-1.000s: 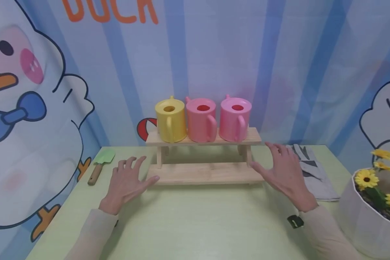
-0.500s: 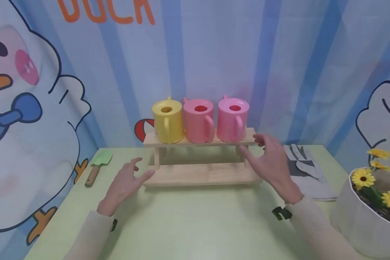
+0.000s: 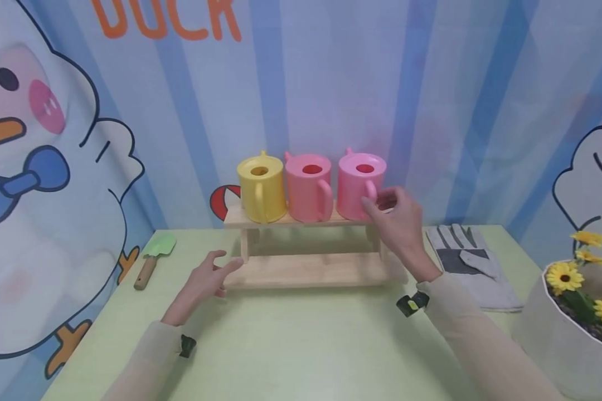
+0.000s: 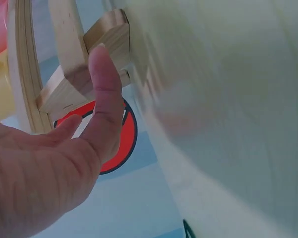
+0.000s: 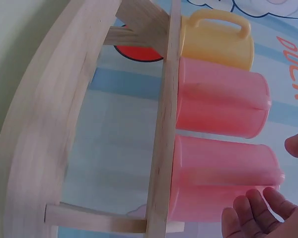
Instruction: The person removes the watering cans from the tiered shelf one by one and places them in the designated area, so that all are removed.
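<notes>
Right grip (image 3: pixel 400 227), half-spread with fingers curved, has come in to the handle (image 3: pixel 371 189) of the right pink can (image 3: pixel 351 195); I cannot tell whether it touches. My left grip (image 3: pixel 204 283), loose and holding nothing, is near one stand (image 3: pixel 306 271), whose top shelf (image 3: pixel 233 217) carries three cans: that one, another pink can (image 3: pixel 304 194) and a yellow can (image 3: pixel 275 195).
</notes>
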